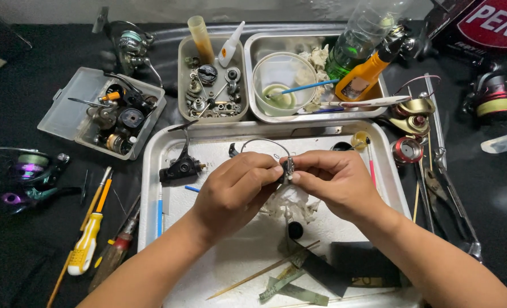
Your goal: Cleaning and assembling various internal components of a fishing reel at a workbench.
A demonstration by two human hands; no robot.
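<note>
Metal reel part point(288, 167) pinched between both hands over a steel tray.

Left hand point(236, 191) and right hand point(336, 182) each press fingertips together on the small part, its wire bail arching above, over crumpled tissue point(290, 204) in the large tray point(156, 171), beside a black reel body point(180, 168). Behind, a small steel tray point(183, 85) holds screws and gears; another point(253, 74) holds a plastic cup with a blue brush and an orange bottle point(363, 77). Black cloth point(25, 228) covers the bench, with a yellow screwdriver point(88, 239).
</note>
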